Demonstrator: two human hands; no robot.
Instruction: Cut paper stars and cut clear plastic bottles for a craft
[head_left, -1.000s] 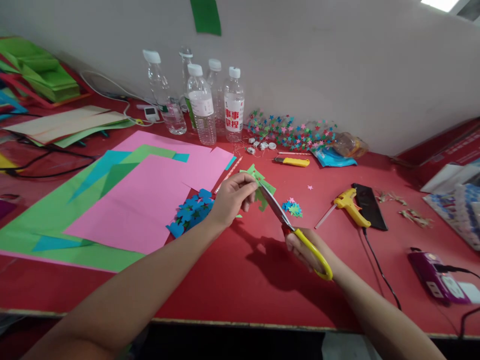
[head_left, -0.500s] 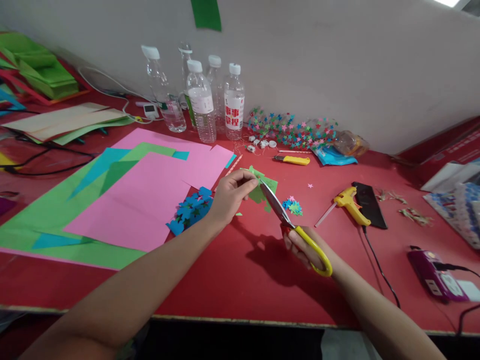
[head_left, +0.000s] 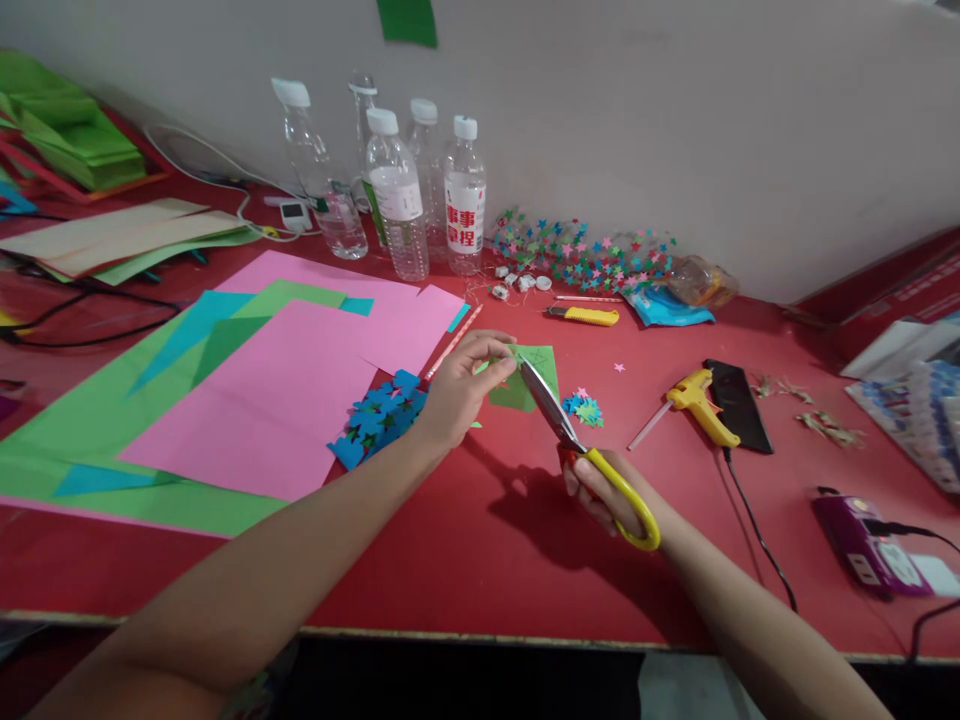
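Left arm reaching in long and slanted from the near corner, the left hand point(head_left: 465, 395) is bent at the knuckles, thumb and fingertips pinching a green paper point(head_left: 536, 365) near its upper left corner. The right hand point(head_left: 596, 485) comes up from the other side, fingers curled around the yellow-handled scissors point(head_left: 553, 408), whose blades slant up and leftward to those fingertips. Whether the tip is biting into the sheet or merely lies over it, I can't tell (it's a tiny meeting point from here). The fingers cover the paper's left part, and a faint star outline on it is only just readable; the lower handle loop is mostly hidden behind the right hand, and both forearms run out of view at the bottom. Red tabletop point(head_left: 450, 560) stretches from below the hands to the worn front edge. To the left, blue cut-outs point(head_left: 379, 415) crowd the left wrist; to the right, a little star pile point(head_left: 583, 408) sits just beside the blades, with the glue gun point(head_left: 701, 405) farther off.
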